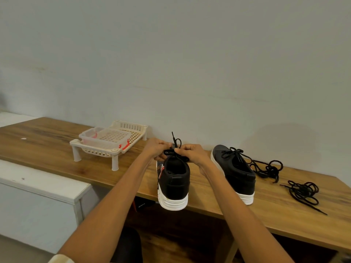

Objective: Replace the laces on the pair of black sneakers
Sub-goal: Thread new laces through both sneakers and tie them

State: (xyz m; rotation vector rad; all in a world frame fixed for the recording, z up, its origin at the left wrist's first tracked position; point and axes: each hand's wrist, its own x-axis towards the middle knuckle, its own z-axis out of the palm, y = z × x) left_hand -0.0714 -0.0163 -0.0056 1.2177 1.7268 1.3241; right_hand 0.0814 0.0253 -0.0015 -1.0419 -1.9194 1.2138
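Note:
A black sneaker with a white sole [173, 184] stands at the table's front edge, heel toward me and overhanging the edge. My left hand [158, 149] and my right hand [190, 153] both pinch its black lace [176, 144] above the tongue, where a loop and a lace end stick up. The second black sneaker [236, 172] stands to the right with its lace tied in a bow. Two loose black laces lie further right: one tangle [269, 168] beside that sneaker, another tangle [303, 192] near the front edge.
A cream plastic rack on legs [112, 149] holds a clear container with red clips [106, 138] at the back left of the wooden table [47, 141]. A white cabinet [43, 185] stands to the left. The wall runs close behind the table.

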